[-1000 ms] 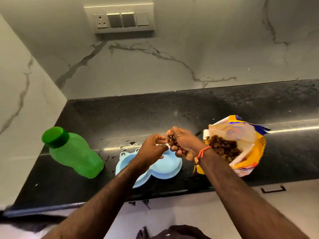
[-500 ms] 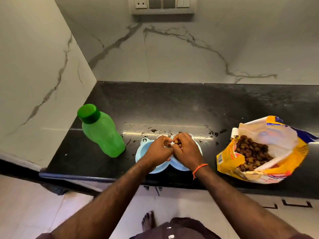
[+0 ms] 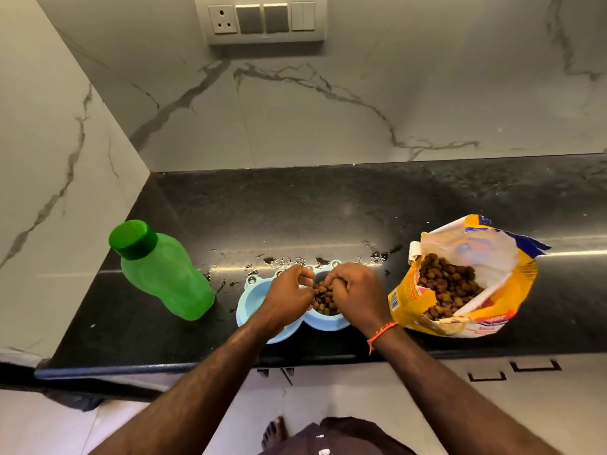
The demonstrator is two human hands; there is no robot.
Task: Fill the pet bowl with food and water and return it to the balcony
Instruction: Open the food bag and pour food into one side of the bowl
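Note:
A light blue double pet bowl (image 3: 248,302) sits near the front edge of the black counter (image 3: 328,208). Brown kibble (image 3: 323,298) lies piled in its right compartment; the left compartment holds none that I can see. My right hand (image 3: 358,293) hovers over that compartment with fingers curled round some kibble. Beside it, my left hand (image 3: 285,297) has loosely bent fingers touching the pile. Both hands hide much of the bowl. A green capped water bottle (image 3: 164,274) stands left of the bowl. An open yellow food bag (image 3: 460,280) lies to the right.
Water drops (image 3: 279,259) are spilled on the counter just behind the bowl. Marble walls close off the left side and the back, with a switch panel (image 3: 266,19) high on the back wall. The counter's front edge runs right below the bowl.
Both hands have dropped lower over the bowl's right compartment, and kibble now shows piled in it. The camera has tilted and shifted; bottle and bag stayed put.

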